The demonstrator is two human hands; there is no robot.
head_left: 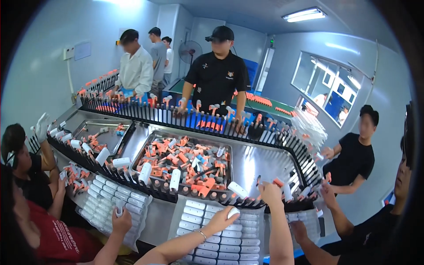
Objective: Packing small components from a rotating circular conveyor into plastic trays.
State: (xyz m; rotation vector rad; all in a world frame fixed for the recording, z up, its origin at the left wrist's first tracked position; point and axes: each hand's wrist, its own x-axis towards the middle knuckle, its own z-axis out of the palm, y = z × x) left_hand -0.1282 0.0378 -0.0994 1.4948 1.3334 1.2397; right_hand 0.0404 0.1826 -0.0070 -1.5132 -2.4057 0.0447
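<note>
Over rows of rounded white plastic pieces (pixel 192 217), your left hand (pixel 218 220) is pinching an oblong white piece (pixel 233 212) — slackening risks a drop; your right hand (pixel 270 193) is hovering half-curled by an orange plastic part (pixel 278 182), its hold unclear — nudging risks toppling it.

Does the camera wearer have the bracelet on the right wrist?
No, the bracelet is on the wrist of the left hand, which holds a white piece.

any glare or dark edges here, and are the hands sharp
Head view: white glare streaks the steel surface under the bright ceiling lamp; head view: black fisheye rim darkens the corners; head view: left hand looks reasonably sharp, right hand too.
</note>
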